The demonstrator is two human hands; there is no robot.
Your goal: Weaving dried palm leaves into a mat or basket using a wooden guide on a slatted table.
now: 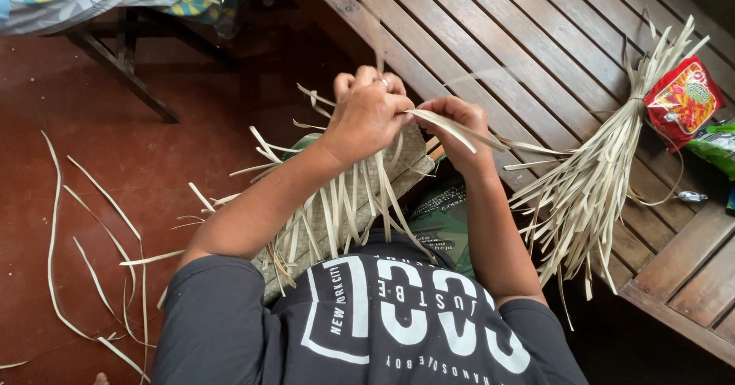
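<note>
Both hands pinch flat pale strips | left hand (367,113) – right hand (459,125) | woven mat (344,209)

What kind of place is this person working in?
Probably a home porch or living space used for handcraft: a slatted wooden bench, a red floor strewn with leaf strips, and a tied strip bundle.

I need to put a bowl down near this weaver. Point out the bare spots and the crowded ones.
Bare slats run along the wooden bench from its far end to the tied bundle of palm strips. The red floor between the trestle leg and the loose strips is open. Crowded: snack packets at the bench's right, and the woven mat under both hands.
</note>
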